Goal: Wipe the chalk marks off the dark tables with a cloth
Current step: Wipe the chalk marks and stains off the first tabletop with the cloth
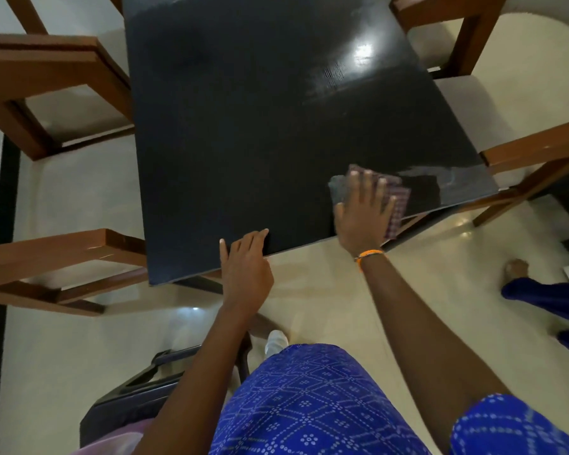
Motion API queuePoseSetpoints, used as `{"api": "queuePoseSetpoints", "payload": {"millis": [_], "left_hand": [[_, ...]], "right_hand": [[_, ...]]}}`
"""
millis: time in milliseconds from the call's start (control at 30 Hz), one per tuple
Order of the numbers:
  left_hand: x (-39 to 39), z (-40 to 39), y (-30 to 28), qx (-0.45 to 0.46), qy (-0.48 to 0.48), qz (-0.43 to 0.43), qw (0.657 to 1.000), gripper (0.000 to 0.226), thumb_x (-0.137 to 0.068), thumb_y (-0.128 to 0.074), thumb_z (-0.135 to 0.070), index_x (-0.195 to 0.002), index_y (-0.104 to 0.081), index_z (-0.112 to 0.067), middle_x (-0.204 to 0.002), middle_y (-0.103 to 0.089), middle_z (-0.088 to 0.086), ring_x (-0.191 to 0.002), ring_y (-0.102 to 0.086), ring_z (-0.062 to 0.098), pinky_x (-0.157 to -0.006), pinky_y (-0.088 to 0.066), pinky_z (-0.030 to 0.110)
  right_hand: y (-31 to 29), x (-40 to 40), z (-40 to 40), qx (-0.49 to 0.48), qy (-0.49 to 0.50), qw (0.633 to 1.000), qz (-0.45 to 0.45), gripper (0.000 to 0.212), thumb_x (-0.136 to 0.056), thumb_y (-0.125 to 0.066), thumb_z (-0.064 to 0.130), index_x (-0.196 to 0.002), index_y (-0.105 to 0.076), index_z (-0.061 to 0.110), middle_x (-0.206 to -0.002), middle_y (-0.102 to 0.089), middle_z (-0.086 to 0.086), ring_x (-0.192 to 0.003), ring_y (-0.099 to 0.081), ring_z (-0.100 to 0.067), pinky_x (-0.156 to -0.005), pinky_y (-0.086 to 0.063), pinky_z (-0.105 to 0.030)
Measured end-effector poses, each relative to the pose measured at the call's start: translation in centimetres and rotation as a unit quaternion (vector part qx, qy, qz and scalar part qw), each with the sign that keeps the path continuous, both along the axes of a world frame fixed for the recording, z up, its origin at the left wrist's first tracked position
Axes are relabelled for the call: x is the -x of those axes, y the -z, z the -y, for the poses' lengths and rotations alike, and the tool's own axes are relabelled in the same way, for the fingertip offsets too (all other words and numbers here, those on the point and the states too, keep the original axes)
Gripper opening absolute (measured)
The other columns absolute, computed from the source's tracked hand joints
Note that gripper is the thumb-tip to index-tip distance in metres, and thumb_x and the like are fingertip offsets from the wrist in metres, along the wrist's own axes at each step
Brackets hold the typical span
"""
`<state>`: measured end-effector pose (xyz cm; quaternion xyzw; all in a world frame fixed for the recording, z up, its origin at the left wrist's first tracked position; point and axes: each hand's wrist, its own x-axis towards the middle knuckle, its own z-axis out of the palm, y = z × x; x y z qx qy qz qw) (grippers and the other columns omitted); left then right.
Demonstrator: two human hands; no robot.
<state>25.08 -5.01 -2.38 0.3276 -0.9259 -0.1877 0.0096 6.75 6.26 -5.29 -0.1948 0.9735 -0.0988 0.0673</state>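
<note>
A dark square table (260, 142) fills the middle of the head view. Pale smears of chalk (454, 178) remain near its right corner, and a fainter smudge (322, 83) sits by a light glare farther back. My right hand (363, 215) lies flat on a folded checked cloth (398, 205), pressing it onto the table near the front right edge. My left hand (247, 261) rests over the table's front edge, fingers curled on the top, holding nothing.
Brown wooden chairs stand around the table: two on the left (46, 90) (63, 264) and two on the right (454, 31) (536, 165). A dark chair (138, 389) is behind me. Another person's foot (514, 269) and blue clothing are on the pale floor at right.
</note>
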Motion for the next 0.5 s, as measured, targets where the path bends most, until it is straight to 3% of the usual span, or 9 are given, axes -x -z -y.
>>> {"api": "queuePoseSetpoints", "payload": {"millis": [167,267,367,500], "left_hand": [[0.3,0.4,-1.1,-0.044,-0.040,-0.017,0.998,0.055,-0.088,-0.045,0.001,-0.140,-0.036,-0.014,-0.142,-0.044,0.007,-0.132,-0.041,0.022,-0.116,-0.006,0.047],[0.6,0.8,-1.7,-0.058,-0.054,-0.029,0.996,0.051,-0.087,-0.049,0.000,-0.136,-0.039,-0.011,-0.139,-0.046,0.011,-0.132,-0.040,0.025,-0.117,-0.009,0.048],[1.7,1.0,-1.9,-0.066,-0.024,-0.030,0.997,0.052,-0.085,-0.056,-0.006,-0.135,-0.040,-0.012,-0.139,-0.045,0.008,-0.132,-0.039,0.024,-0.118,-0.011,0.049],[4.7,0.8,-1.7,-0.077,0.032,-0.031,0.996,0.059,-0.086,-0.061,-0.014,-0.139,-0.035,-0.015,-0.144,-0.040,0.004,-0.136,-0.034,0.019,-0.118,-0.010,0.047]], "right_hand": [[0.0,-6.2,6.3,-0.005,-0.257,0.966,0.028,0.064,-0.095,-0.035,0.037,-0.150,-0.004,0.025,-0.160,-0.003,-0.004,-0.147,0.003,-0.031,-0.116,0.004,-0.053],[0.0,-5.7,6.1,0.005,-0.331,0.943,0.027,0.059,-0.097,-0.033,0.042,-0.150,-0.009,0.030,-0.160,-0.007,0.002,-0.148,0.001,-0.025,-0.117,0.004,-0.048],[0.1,-2.6,3.7,-0.001,-0.344,0.939,-0.009,0.060,-0.094,-0.036,0.041,-0.149,-0.013,0.034,-0.159,-0.013,0.006,-0.148,-0.005,-0.021,-0.117,0.002,-0.046],[0.2,3.5,-1.0,-0.014,-0.228,0.973,-0.025,0.062,-0.092,-0.041,0.039,-0.148,-0.016,0.033,-0.158,-0.019,0.005,-0.147,-0.011,-0.023,-0.116,-0.004,-0.044]]}}
